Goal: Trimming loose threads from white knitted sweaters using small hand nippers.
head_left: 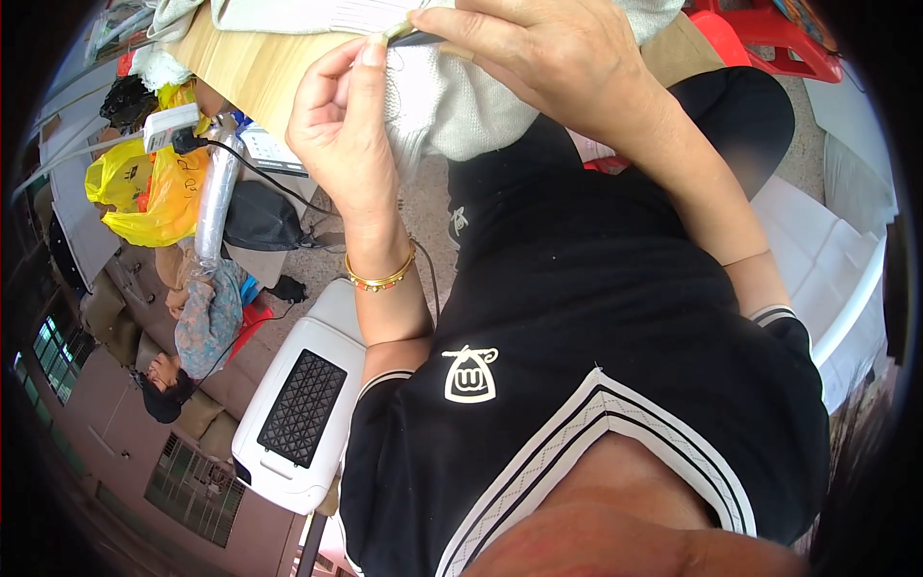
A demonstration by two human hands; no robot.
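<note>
A pale grey knitted garment (461, 106) lies over the table edge and hangs down toward my lap. My left hand (346, 125) pinches the edge of the knit between thumb and fingers. Close against those fingertips, my right hand (553, 53) is closed on a slim dark tool (415, 39), whose kind I cannot make out because the fingers cover most of it. The two hands almost meet at the top of the view. A thin dark thread seems to curl on the knit below them.
The wooden table (250, 62) is at the upper left. Beside it are a white power adapter (171, 127) with a black cable, yellow plastic bags (154, 192) and a black bag (260, 219). A white machine (303, 394) stands by my left elbow. Another person (210, 322) sits further left.
</note>
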